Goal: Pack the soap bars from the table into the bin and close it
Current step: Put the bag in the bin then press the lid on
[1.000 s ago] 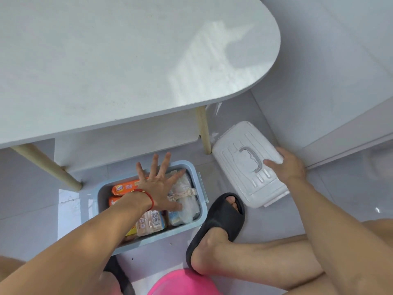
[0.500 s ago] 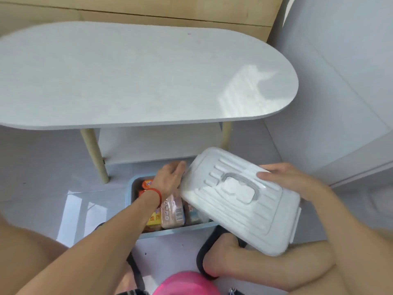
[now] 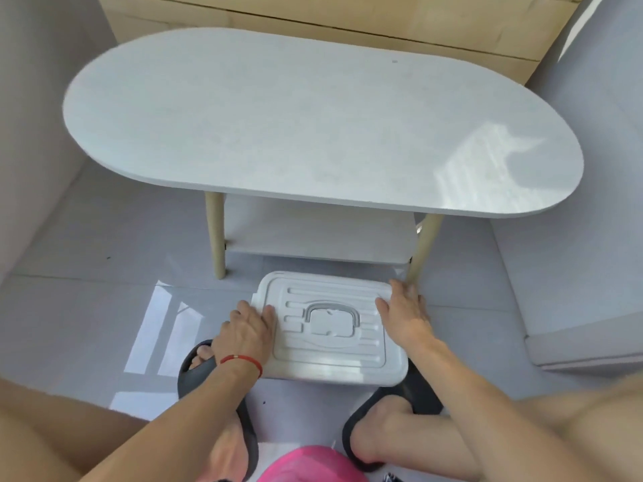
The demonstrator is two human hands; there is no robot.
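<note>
The white ribbed lid with a grey handle lies flat over the bin on the floor, just in front of the table. It hides the bin and the soap bars completely. My left hand, with a red string on the wrist, presses on the lid's left edge with its fingers laid flat. On the lid's right side rests my right hand, fingers spread over the far right corner. The white oval table has nothing on its top.
Two feet in black slippers flank the bin on the tiled floor. The table's wooden legs and its lower shelf stand right behind the bin. A pink object sits at the bottom edge. A white cabinet stands at the right.
The lid went from leaning at the right, to held tilted over the open bin, to lying flat on it. My left hand left the soap bars and moved to the lid's left edge.
</note>
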